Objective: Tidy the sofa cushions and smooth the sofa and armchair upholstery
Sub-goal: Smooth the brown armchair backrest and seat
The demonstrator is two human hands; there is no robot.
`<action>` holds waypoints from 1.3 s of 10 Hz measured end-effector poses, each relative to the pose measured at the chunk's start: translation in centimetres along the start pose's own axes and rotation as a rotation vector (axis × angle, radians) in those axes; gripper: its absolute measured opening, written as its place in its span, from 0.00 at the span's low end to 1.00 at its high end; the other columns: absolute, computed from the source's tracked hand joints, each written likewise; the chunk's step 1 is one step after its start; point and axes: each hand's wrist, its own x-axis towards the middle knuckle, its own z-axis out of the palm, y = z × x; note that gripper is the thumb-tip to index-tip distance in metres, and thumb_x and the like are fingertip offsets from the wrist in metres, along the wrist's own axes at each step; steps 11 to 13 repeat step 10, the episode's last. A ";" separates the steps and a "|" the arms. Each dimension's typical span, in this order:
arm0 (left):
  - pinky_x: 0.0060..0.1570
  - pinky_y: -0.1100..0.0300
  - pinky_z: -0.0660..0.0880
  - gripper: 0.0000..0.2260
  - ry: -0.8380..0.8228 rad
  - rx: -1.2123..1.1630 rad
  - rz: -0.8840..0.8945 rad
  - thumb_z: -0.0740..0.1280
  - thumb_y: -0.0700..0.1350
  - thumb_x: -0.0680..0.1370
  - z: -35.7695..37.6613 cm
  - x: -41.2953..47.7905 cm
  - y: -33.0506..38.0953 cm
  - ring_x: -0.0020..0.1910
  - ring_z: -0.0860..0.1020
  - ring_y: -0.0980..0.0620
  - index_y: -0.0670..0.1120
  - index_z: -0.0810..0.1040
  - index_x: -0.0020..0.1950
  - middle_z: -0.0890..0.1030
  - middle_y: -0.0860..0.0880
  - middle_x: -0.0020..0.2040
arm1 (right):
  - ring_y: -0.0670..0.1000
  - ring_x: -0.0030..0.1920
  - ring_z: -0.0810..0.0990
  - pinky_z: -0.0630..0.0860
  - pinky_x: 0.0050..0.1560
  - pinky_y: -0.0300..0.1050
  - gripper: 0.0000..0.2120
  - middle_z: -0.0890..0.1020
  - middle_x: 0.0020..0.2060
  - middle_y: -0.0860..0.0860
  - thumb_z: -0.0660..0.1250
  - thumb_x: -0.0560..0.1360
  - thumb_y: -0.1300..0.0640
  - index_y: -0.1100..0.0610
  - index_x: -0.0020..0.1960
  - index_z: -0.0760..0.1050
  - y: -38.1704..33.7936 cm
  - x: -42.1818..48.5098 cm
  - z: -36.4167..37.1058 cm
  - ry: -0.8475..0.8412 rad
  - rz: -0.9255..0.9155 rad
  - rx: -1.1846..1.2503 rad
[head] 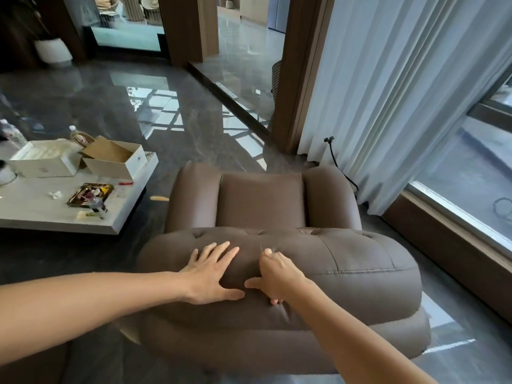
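The left grip (212, 273) is spread flat, fingers apart and palm down, pressed on the padded top of the backrest of the brown leather armchair (263, 206). The right grip (277, 275) is laid just beside it, its thumb stretched toward the left thumb and its fingers curled into the leather, where a small crease is gathered under the fingertips (274, 301); whether a fold is truly pinched cannot be told. The armchair is seen from behind and above, its tufted backrest nearest the camera, its seat cushion and two rounded arms beyond. It is stood on the glossy dark grey marble floor (194, 112), near the pale pleated curtain (401, 92) and the large window on the right. To the left, a low white rectangular bench (119, 217) is placed close to the chair; two open white boxes (110, 159) and a small dark tray of wrappers (90, 194) are carried on it.
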 end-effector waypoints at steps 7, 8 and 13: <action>0.73 0.34 0.41 0.49 0.122 0.115 -0.042 0.52 0.82 0.60 -2.1 -1.1 -9.8 0.78 0.41 0.41 0.67 0.37 0.75 0.43 0.53 0.80 | 0.66 0.76 0.37 0.34 0.64 0.80 0.59 0.46 0.80 0.46 0.53 0.46 0.13 0.28 0.72 0.38 2.8 2.6 4.5 0.031 0.145 -0.054; 0.73 0.34 0.42 0.48 0.098 0.109 -0.048 0.54 0.81 0.61 -3.8 -0.7 -9.2 0.78 0.41 0.40 0.67 0.39 0.75 0.43 0.53 0.80 | 0.66 0.77 0.41 0.39 0.66 0.80 0.58 0.49 0.79 0.46 0.54 0.47 0.13 0.29 0.73 0.40 2.8 2.9 2.7 -0.003 0.157 -0.038; 0.73 0.42 0.57 0.44 -0.032 0.095 -0.022 0.55 0.79 0.65 -8.1 -0.9 -7.4 0.76 0.57 0.41 0.60 0.55 0.77 0.58 0.50 0.79 | 0.63 0.75 0.55 0.55 0.69 0.73 0.51 0.60 0.75 0.46 0.62 0.55 0.19 0.33 0.75 0.51 2.0 2.1 -0.2 -0.096 0.168 -0.018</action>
